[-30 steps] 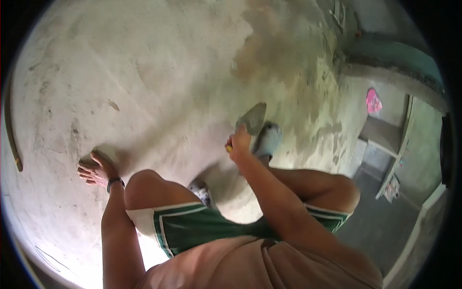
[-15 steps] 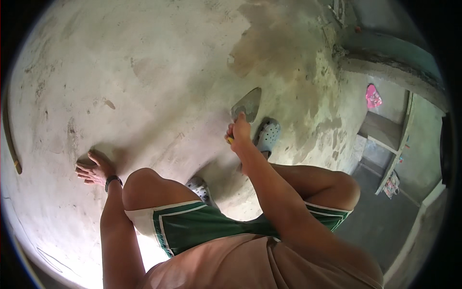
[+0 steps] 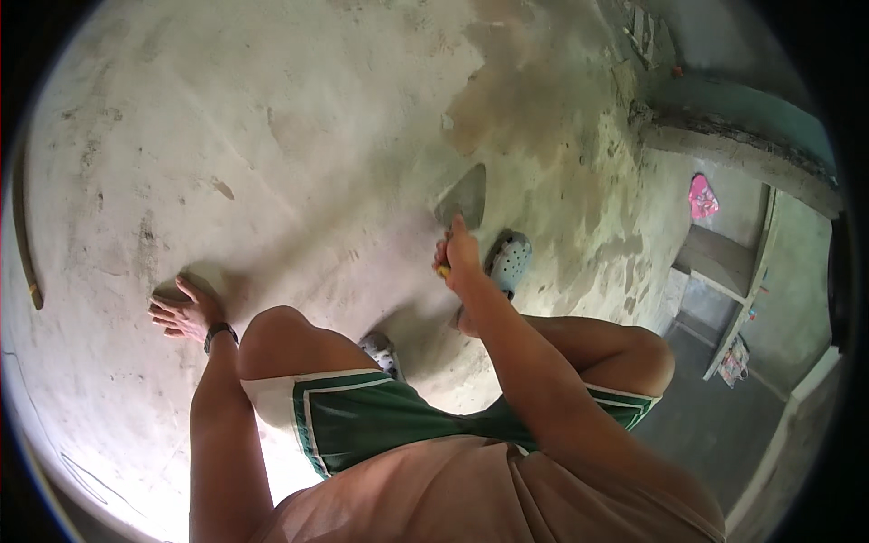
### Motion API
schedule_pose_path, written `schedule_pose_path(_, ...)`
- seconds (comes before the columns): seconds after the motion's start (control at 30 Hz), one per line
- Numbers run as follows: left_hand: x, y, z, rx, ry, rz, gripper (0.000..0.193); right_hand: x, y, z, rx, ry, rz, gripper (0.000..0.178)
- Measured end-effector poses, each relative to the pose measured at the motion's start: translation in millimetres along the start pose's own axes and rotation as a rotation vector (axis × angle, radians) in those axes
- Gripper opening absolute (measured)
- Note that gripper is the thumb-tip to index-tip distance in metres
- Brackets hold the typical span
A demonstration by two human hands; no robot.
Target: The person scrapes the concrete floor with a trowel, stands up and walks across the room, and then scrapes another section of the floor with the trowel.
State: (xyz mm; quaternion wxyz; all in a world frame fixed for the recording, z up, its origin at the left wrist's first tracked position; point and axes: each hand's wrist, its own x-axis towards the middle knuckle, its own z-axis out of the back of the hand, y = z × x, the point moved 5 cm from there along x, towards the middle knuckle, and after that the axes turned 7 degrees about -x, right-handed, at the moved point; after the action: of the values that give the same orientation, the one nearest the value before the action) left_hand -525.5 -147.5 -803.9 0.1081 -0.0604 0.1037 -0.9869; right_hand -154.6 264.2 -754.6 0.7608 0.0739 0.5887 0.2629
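Observation:
A trowel (image 3: 465, 195) with a grey pointed blade and a yellow-ended handle is gripped in my right hand (image 3: 460, 252). Its blade points away from me over the pale concrete floor (image 3: 317, 163), just beyond my right shoe; I cannot tell if it touches. My left hand (image 3: 187, 312), with a dark band at the wrist, rests on the floor with its fingers spread, holding nothing. Both feet wear grey shoes with holes, the right shoe (image 3: 510, 260) beside the trowel hand and the left shoe (image 3: 380, 349) partly hidden behind my knee.
A brown damp patch (image 3: 511, 81) stains the floor ahead. On the right stand a rough concrete ledge (image 3: 738, 156) and shelves (image 3: 720, 255) with a pink item (image 3: 702, 196) by them. A thin stick (image 3: 25, 244) lies at the far left, and a wire (image 3: 86, 480) at the lower left.
The view has shifted slightly. The trowel blade has turned a little, while my right hand keeps its grip. My left hand stays spread on the floor.

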Motion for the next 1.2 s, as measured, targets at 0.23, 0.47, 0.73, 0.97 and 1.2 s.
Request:
schedule_pose_path(0.23,-1.2,-5.2,2.8,0.01,0.045,-0.008,0.095,24.5,-33.5,-6.9,-0.026,0.069,0.04,0.045)
schedule_pose_path(0.47,0.3,4.6,-1.9,-0.012,0.008,0.013,0.094,-35.8,26.8,-29.8,-0.009,0.104,0.029,0.043)
schedule_pose_path(0.73,-2.5,-20.1,-2.8,-0.01,0.035,-0.021,0.094,13.1,80.5,-62.9,0.144,0.101,0.206,0.045)
schedule_pose_path(0.97,-2.7,-11.5,5.1,-0.017,0.046,0.003,0.093,-4.1,-5.2,7.3,0.027,0.082,0.102,0.046)
schedule_pose_path(1.2,-3.9,-9.3,0.0,-0.029,0.035,-0.002,0.094,-45.7,7.7,-72.1,0.186,-0.059,-0.071,0.046)
